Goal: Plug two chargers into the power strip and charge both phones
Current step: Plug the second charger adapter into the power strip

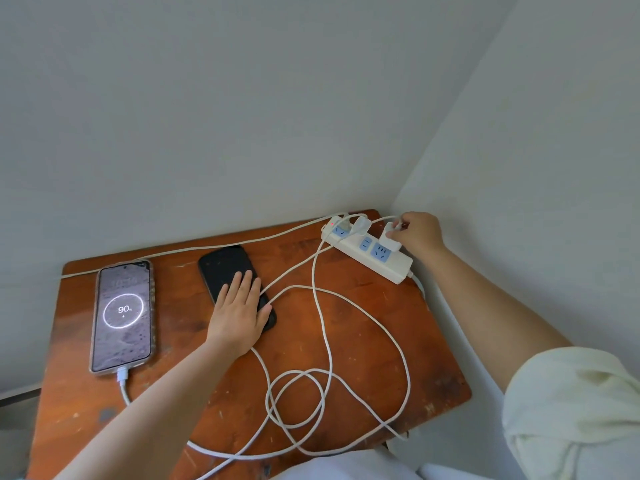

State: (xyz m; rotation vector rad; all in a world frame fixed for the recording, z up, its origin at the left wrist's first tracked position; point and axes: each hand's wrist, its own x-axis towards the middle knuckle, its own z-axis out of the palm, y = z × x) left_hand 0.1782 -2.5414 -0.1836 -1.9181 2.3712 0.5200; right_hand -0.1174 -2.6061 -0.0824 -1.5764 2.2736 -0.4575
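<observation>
White cable loops (298, 403) lay tangled on the near part of the wooden table (363, 341), closest to the camera, with a cream sleeve (571, 410) at the lower right. Left hand (239, 311) rested flat and open, fingers spread a little, on the lower end of the dark phone (225, 271); it held nothing, only pressed the phone down. That screen was black, and whether a cable was seated in its port could not be told, since the hand covered that end. Lit phone (123, 315) lay well to the left, a white plug in its bottom edge and a charging ring reading 90 on the screen. Power strip (369, 249) sat at the far right corner, against the wall, a red light showing at its far end. First charger (360, 225) stood in a socket near that end. Right hand (417, 235) was closed around the second charger (389, 239), pinching its top, the block standing upright at a socket nearer the middle of the strip. Judgement: first phone done; step in hand was seating the second charger. Whether its pins were fully home could not be told. Next move would call for a straight downward push, strip kept from sliding, then a check that the dark phone wakes; the crossed cables could snag or tug a plug loose.
</observation>
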